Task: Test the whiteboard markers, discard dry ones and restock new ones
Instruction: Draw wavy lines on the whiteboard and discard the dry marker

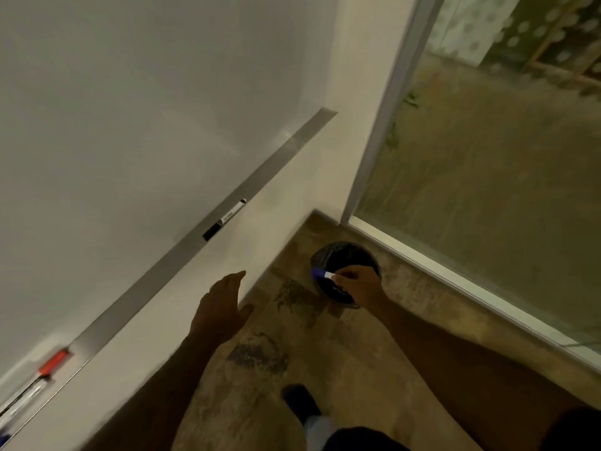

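Blue-capped marker (322, 274), black-lined bin (344, 255), black-capped marker (224, 219), red-capped marker (53, 362), mottled brown floor (260, 369).

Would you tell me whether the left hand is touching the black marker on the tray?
Apart. The head view shows the open left hand well below the black marker, with bare tray and wall between them.

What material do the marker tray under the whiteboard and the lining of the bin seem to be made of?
Tray: probably brushed metal, maybe aluminium; it is grey with a dull streaky shine. Bin lining: looks like thin black plastic film, glossy and crinkled at the rim. The bin beneath is hidden.
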